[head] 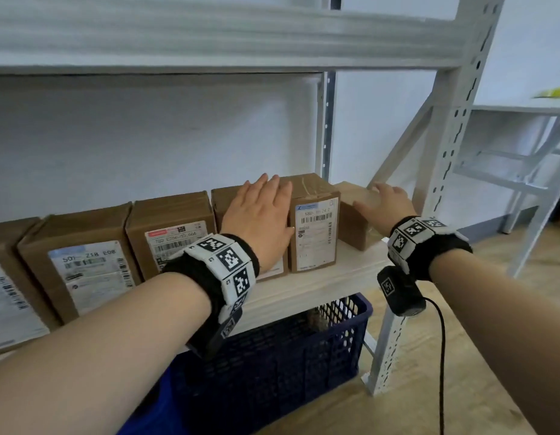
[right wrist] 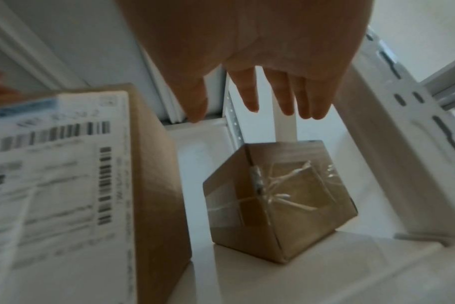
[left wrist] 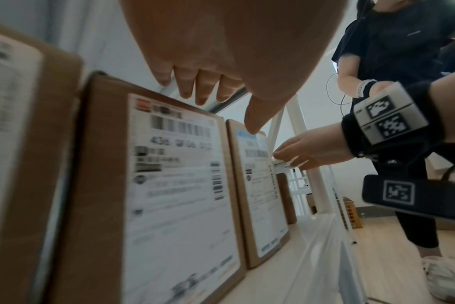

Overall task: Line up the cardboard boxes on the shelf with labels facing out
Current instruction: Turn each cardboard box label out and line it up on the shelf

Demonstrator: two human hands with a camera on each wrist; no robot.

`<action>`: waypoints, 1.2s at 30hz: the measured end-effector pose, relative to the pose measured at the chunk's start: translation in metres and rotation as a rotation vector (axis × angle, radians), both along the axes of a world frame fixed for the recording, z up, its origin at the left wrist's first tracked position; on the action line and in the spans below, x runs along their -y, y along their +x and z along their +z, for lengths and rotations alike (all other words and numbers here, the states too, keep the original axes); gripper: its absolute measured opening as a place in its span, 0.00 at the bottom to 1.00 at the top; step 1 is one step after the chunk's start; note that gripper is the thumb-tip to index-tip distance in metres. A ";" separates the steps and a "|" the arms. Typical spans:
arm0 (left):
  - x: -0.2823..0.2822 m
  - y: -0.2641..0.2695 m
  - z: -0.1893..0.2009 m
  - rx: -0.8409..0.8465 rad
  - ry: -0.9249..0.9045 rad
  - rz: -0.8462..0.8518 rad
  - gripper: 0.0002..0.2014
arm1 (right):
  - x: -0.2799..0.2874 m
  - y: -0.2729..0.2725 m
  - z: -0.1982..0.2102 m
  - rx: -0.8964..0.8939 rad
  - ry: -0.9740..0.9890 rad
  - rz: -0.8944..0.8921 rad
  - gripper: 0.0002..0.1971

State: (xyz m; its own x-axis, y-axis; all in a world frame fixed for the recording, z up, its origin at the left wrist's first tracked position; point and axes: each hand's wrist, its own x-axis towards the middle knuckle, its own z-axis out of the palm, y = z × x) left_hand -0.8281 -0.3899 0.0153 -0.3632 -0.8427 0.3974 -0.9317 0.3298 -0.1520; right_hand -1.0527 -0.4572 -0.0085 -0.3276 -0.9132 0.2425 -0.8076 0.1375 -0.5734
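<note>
Several cardboard boxes stand in a row on the shelf board point(head: 319, 287), white labels facing out. My left hand point(head: 272, 208) lies flat and open over the top front of one box point(left wrist: 174, 185). Its thumb touches the neighbouring box with the blue-topped label point(head: 314, 227) point(left wrist: 262, 195) point(right wrist: 65, 185). A small taped box point(head: 354, 227) point(right wrist: 278, 201) stands at the row's right end, turned corner-forward, with no label showing. My right hand point(head: 382, 200) point(right wrist: 260, 98) is spread open just over its top. I cannot tell whether the hand touches it.
The shelf's white upright point(head: 454, 152) stands close to the right of the small box, and an upper beam point(head: 209, 42) runs overhead. A dark blue crate point(head: 288, 356) sits under the board. A person in dark clothes point(left wrist: 392, 41) stands to the right.
</note>
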 end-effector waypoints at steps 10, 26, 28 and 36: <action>0.015 -0.031 0.006 0.029 0.036 -0.055 0.28 | 0.036 -0.015 -0.007 0.013 0.203 -0.035 0.49; 0.015 -0.025 0.013 0.030 0.088 -0.114 0.28 | 0.019 0.004 0.002 -0.065 0.058 -0.028 0.39; 0.015 -0.025 0.011 0.029 0.090 -0.117 0.28 | 0.014 0.004 0.017 -0.097 0.025 -0.070 0.39; 0.014 -0.025 0.007 0.026 0.088 -0.113 0.31 | 0.013 0.004 0.053 -0.307 0.168 -0.150 0.48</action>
State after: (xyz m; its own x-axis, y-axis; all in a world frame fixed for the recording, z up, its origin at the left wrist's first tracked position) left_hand -0.8528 -0.4044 0.0219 -0.4671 -0.8269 0.3131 -0.8839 0.4458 -0.1414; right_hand -1.0486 -0.4700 0.0447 -0.3959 -0.8960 0.2011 -0.9022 0.3387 -0.2672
